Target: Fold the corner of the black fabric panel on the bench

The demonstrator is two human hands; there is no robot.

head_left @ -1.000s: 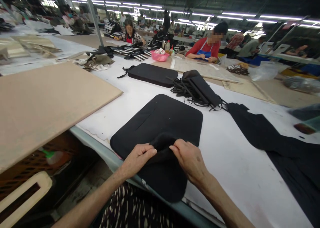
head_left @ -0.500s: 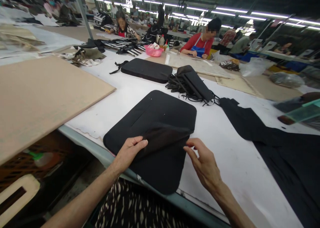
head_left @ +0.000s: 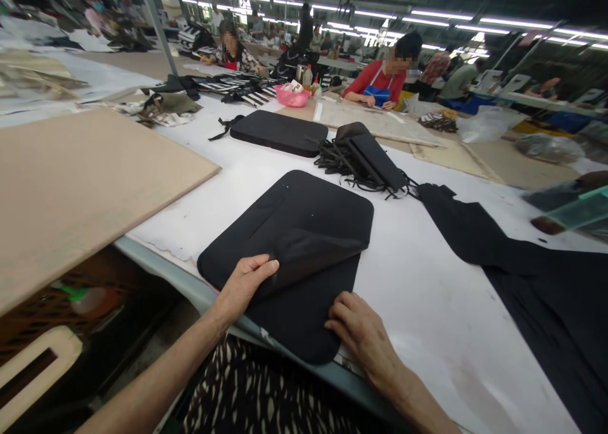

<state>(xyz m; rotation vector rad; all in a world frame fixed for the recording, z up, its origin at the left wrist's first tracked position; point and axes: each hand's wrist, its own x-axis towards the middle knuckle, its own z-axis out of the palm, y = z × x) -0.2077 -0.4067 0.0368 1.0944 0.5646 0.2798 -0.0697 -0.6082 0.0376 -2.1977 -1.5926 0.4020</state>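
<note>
A stack of black rounded-corner fabric panels [head_left: 323, 203] lies on the white table, overhanging its near edge. My left hand [head_left: 247, 282] pinches the top black fabric sheet [head_left: 304, 253] between thumb and fingers, with its near part folded back. Beneath it the lower black panel [head_left: 299, 329] shows. At the right edge of this lower panel, my right hand [head_left: 358, 326] has its fingers curled in, gripping the edge; the fingertips are partly hidden.
A large tan board [head_left: 104, 187] lies at left. Beyond are a thick black pad [head_left: 280, 133], a bundle of black straps [head_left: 349, 165] and a pink basket [head_left: 292, 97]. Black cloth [head_left: 536, 282] spreads at right. A co-worker in red [head_left: 387, 76] works across the table.
My right hand has moved down and toward me along the panel's right edge, its fingers now on the lower panel. My left hand keeps its pinch, nearly still.
</note>
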